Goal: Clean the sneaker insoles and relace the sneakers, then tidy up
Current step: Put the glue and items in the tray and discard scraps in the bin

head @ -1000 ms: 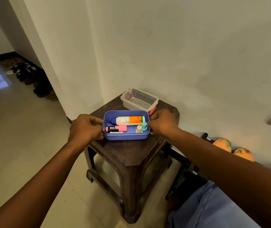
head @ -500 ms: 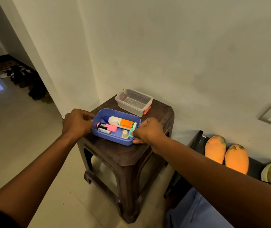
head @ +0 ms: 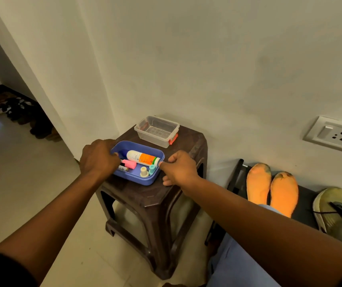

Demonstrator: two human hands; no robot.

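Observation:
A blue tray (head: 132,176) sits on a dark brown stool (head: 155,204). It holds a white and orange bottle (head: 143,158), a pink marker (head: 129,164) and two small caps (head: 148,170). My left hand (head: 99,158) grips the tray's left rim. My right hand (head: 179,169) holds its right end, with the index fingertip on the rim and the thumb low by the corner. Two orange insoles (head: 271,188) lie side by side on a black rack (head: 305,206) to the right. A worn pale sneaker (head: 331,212) with a black lace lies beside them.
An empty clear plastic box (head: 157,130) with red clips stands at the back of the stool against the wall. A wall socket (head: 331,133) is at the right. Dark shoes (head: 21,114) line the hallway floor at far left. My blue trouser leg (head: 238,262) is at the bottom.
The tray has turned slightly and slid toward the stool's front left with both hands on it. The view has swung right, bringing the insoles and the sneaker into sight.

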